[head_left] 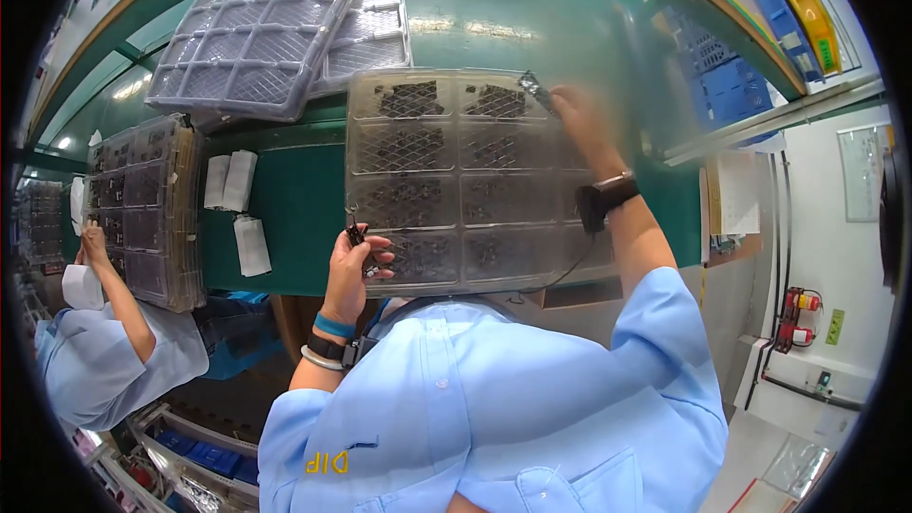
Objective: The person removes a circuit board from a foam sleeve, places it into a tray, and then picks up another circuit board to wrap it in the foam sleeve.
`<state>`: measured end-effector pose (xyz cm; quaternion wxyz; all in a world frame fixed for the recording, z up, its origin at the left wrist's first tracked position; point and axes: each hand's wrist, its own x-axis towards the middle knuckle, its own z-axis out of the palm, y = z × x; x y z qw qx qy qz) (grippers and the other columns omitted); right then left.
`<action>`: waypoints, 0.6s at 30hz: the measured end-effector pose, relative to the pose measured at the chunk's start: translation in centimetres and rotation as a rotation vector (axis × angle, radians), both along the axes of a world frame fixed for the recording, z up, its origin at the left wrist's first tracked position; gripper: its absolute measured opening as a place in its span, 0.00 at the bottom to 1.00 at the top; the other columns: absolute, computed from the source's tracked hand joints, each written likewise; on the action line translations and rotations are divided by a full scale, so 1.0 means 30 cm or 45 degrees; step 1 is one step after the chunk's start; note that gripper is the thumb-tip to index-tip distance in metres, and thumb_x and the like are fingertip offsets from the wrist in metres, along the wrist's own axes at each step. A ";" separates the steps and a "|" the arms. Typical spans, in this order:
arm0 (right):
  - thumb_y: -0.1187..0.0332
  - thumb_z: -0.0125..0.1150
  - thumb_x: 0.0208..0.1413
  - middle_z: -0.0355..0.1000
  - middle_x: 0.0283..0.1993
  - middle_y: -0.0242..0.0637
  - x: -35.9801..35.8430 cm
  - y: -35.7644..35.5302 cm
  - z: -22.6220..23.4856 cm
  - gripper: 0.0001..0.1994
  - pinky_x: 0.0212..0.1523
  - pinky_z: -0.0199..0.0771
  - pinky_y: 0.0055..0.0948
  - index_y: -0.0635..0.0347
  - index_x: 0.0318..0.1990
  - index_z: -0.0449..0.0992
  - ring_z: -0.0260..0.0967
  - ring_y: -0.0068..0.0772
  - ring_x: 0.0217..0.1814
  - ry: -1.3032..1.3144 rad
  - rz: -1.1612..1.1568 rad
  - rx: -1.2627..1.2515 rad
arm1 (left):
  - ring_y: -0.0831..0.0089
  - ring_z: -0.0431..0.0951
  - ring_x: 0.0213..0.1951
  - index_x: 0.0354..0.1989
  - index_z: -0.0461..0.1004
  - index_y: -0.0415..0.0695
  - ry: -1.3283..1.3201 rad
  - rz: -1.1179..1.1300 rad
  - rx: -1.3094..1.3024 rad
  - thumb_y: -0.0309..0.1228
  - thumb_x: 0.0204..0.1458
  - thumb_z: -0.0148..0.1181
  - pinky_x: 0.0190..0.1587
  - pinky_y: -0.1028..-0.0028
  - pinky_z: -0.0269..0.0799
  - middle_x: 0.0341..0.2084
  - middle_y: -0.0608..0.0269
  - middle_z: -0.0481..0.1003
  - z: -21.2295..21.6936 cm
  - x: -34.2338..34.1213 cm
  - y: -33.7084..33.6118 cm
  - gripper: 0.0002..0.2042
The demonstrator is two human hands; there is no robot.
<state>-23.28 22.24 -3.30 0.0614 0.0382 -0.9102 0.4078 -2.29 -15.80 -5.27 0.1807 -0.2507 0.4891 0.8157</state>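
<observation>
A clear plastic compartment tray [451, 199] lies on the green bench top in front of me, small dark parts showing in its cells. At its near left corner, my left hand [344, 277] is closed around a small black object [357, 236] with a thin metal tip; its exact kind is unclear. My right hand [583, 131] reaches over the tray's far right part. Between its fingers is a short dark strip-shaped piece [539, 92] with a shiny end, tilted above the far cells.
Stacked clear trays [256, 43] lie at the back left. White folded packets [252, 245] rest left of my tray. Further left, a co-worker's hand [93, 245] touches another tray stack [142, 209]. A metal rail [779, 119] and blue crates [731, 90] stand at the right.
</observation>
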 end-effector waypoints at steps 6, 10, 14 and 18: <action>0.63 0.56 0.57 0.75 0.41 0.39 -0.191 -0.047 -0.124 0.10 0.45 0.72 0.33 0.56 0.41 0.78 0.73 0.39 0.43 -0.030 0.261 0.152 | 0.70 0.78 0.38 0.54 0.65 0.42 0.074 -0.069 -0.228 0.25 0.60 0.46 0.35 0.72 0.79 0.38 0.59 0.75 0.018 -0.004 0.105 0.14; 0.64 0.55 0.58 0.75 0.43 0.41 -0.282 -0.103 -0.168 0.10 0.47 0.71 0.35 0.56 0.42 0.78 0.72 0.43 0.46 -0.120 0.339 0.212 | 0.71 0.78 0.38 0.52 0.66 0.39 0.160 -0.138 -0.286 0.23 0.60 0.48 0.36 0.74 0.78 0.38 0.59 0.74 0.046 0.002 0.159 0.13; 0.65 0.55 0.58 0.75 0.43 0.42 -0.314 -0.121 -0.198 0.10 0.48 0.71 0.35 0.58 0.42 0.78 0.72 0.43 0.47 -0.098 0.405 0.279 | 0.72 0.78 0.38 0.52 0.67 0.38 0.184 -0.170 -0.279 0.22 0.59 0.48 0.36 0.75 0.78 0.38 0.59 0.74 0.037 0.008 0.191 0.13; 0.63 0.55 0.57 0.73 0.44 0.37 -0.301 -0.147 -0.229 0.09 0.49 0.71 0.38 0.51 0.42 0.79 0.71 0.45 0.48 -0.024 0.388 0.319 | 0.72 0.78 0.38 0.51 0.68 0.38 0.135 -0.202 -0.256 0.22 0.59 0.48 0.37 0.74 0.77 0.38 0.59 0.74 0.052 0.014 0.218 0.12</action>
